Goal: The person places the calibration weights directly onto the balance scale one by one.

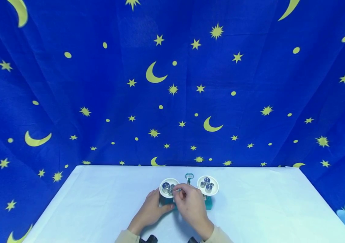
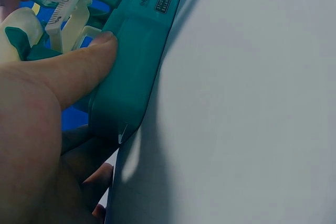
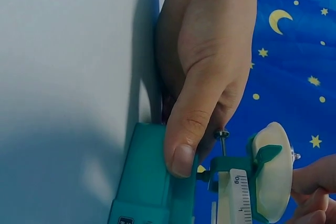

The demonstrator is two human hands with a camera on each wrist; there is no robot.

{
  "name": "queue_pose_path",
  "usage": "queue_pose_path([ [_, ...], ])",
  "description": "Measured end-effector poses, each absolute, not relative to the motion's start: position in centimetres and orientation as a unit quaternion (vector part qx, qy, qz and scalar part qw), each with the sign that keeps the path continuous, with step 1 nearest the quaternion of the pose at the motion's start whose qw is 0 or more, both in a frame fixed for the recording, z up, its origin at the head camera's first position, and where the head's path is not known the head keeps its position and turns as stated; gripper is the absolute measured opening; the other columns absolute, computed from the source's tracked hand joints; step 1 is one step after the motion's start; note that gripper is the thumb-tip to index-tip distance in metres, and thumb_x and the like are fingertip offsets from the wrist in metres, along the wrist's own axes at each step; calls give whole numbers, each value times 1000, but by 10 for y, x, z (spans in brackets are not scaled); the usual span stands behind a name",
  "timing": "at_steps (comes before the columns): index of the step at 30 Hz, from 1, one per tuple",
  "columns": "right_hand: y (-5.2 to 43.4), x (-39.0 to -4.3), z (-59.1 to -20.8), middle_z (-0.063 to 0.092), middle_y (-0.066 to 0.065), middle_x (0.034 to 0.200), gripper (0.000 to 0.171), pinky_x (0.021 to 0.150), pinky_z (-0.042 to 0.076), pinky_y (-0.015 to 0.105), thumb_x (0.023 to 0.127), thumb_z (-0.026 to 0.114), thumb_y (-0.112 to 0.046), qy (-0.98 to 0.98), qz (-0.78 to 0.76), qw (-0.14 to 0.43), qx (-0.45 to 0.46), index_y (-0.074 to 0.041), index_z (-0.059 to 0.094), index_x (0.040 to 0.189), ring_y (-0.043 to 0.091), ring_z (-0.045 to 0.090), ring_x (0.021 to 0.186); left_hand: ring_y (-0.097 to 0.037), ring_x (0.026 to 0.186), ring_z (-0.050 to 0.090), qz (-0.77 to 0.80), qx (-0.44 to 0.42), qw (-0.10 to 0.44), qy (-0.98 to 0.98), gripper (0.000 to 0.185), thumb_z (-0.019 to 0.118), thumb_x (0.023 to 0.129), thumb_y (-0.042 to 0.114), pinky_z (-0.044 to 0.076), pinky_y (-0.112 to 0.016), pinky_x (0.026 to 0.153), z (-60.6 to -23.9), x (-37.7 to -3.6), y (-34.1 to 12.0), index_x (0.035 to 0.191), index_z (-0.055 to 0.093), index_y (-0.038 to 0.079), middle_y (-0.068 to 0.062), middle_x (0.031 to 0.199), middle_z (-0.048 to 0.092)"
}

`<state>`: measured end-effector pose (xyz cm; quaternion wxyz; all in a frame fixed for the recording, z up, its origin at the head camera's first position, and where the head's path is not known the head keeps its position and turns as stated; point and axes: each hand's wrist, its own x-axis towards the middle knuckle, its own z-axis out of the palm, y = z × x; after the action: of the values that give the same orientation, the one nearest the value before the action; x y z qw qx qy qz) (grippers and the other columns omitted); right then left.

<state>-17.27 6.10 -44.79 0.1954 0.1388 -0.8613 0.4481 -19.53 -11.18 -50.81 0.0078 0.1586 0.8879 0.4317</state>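
A teal tray balance (image 1: 209, 203) stands on the table with two white pans. My left hand (image 1: 151, 209) grips the left end of its base, thumb (image 2: 97, 59) laid on top in the left wrist view. Several metal weights, including a larger one (image 1: 166, 186), sit in the left pan (image 1: 161, 193). Over that pan's near right side, my right hand (image 1: 192, 204) pinches a small metal weight, mostly hidden by the fingertips. In the right wrist view, the right hand's fingers (image 3: 315, 184) are close beside the pan rim. The right pan (image 1: 216, 187) also carries several weights (image 1: 209, 187).
A white cloth (image 1: 99, 192) covers the table. Behind it hangs a blue curtain (image 1: 117, 101) with yellow moons and stars. The balance's teal pointer frame (image 1: 189, 176) rises between the pans, and a printed scale bar (image 3: 240, 195) runs along its front.
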Motion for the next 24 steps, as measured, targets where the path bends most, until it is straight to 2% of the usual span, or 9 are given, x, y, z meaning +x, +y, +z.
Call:
queue_pose_path([
  [10, 59, -173, -443, 47, -15, 54, 8, 45, 35, 18, 85, 75, -6, -876, 440, 161, 110, -11, 77, 90, -2, 40, 47, -38, 137, 46, 432, 159, 4, 888, 83, 77, 86, 43, 20, -62, 118, -508, -194, -112, 146, 45, -3, -22, 144, 53],
  [24, 57, -175, -442, 46, -15, 53, 8, 44, 33, 19, 82, 75, -7, -886, 428, 148, 96, -11, 78, 89, 0, 40, 46, -36, 138, 46, 434, 161, 7, 886, 83, 77, 86, 44, 19, -62, 119, -511, -198, -112, 147, 45, -2, -20, 145, 53],
])
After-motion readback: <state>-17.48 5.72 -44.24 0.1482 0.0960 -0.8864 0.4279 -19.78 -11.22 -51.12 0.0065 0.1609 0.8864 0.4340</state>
